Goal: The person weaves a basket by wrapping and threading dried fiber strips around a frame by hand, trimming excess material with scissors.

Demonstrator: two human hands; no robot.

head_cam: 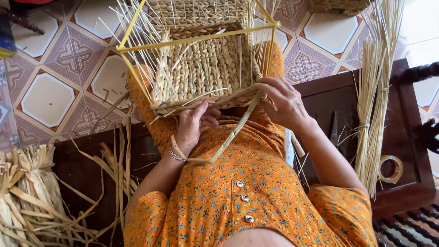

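The woven basket [201, 68], built on a yellow frame [196, 39], rests on the person's lap. Left hand [192, 126] grips the basket's lower rim, fingers curled. Right hand [281, 103] pinches a flat straw strand [233, 135] at the rim's right corner.

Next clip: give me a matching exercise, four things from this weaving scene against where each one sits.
Things:
1. Left hand
2. Right hand
3. Tape roll
4. Bundle of dried leaves

Places:
A. On the dark wooden bench, at the picture's right edge
B. At the basket's right corner, on the weave
C. On the floor, lower left of the picture
D. Under the basket's near rim, gripping a flat strand

Pairs: 1-D, 2-B, 3-A, 4-C
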